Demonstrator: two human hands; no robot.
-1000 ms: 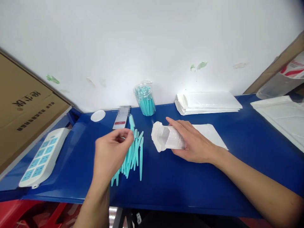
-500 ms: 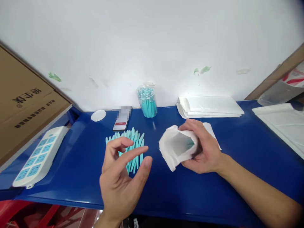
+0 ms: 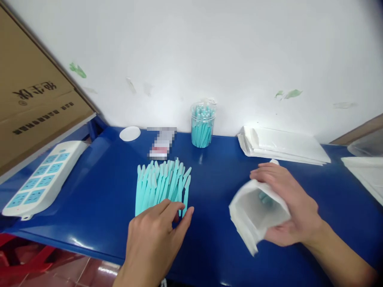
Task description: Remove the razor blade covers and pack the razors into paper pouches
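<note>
My right hand is wrapped round a white padded mailer bag, its mouth gaping toward me. Inside the bag some turquoise ends show dimly. On the blue table lies a fanned pile of turquoise eyebrow razors, their pale blade ends pointing away from me. My left hand hovers at the near right side of this pile, thumb and forefinger apart around the lower end of the outermost razor. Whether the fingertips touch it I cannot tell. The hand covers the near ends of several razors.
A clear tub of razors stands against the wall. White mailer bags lie stacked at the back right. A phone, partly blurred out, and a round white lid lie at the back left. A power strip and a cardboard box flank the left.
My left hand has come down to the pile of razors from above it. The bag in my right hand has shifted right and nearer. The camera view has turned slightly.
</note>
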